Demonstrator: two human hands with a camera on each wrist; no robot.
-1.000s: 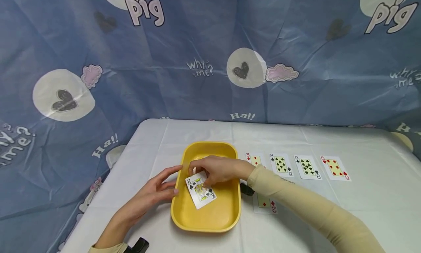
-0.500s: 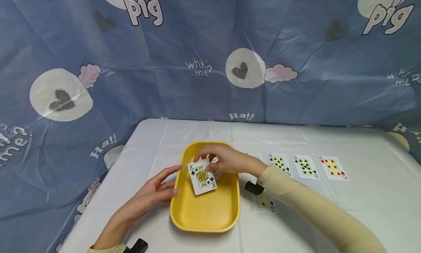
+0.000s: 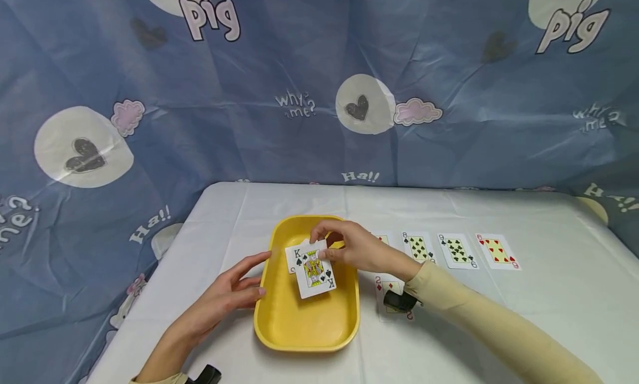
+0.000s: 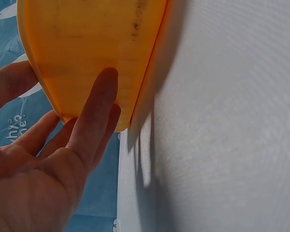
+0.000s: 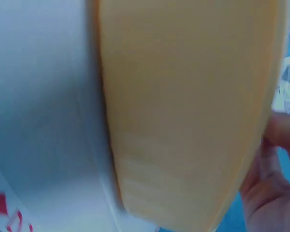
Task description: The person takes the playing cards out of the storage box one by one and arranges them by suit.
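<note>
A yellow tray stands upright on the white table. My right hand pinches a king of spades between thumb and fingers, face up over the tray. Under it, at least one more white card shows in the tray, mostly hidden. My left hand rests fairly straight fingers on the tray's left side; the left wrist view shows the fingertips against its outer wall. In the right wrist view the tray wall hides the king, and only part of my right hand shows.
Right of the tray lie several face-up cards: an eight, a nine of clubs, a six of hearts, a partly covered red card and a two of diamonds. Behind the table hangs a blue printed cloth.
My right hand has lifted the king of spades from lower in the tray, moving up and to the right. A card beneath has come into view. The left hand stays on the tray.
</note>
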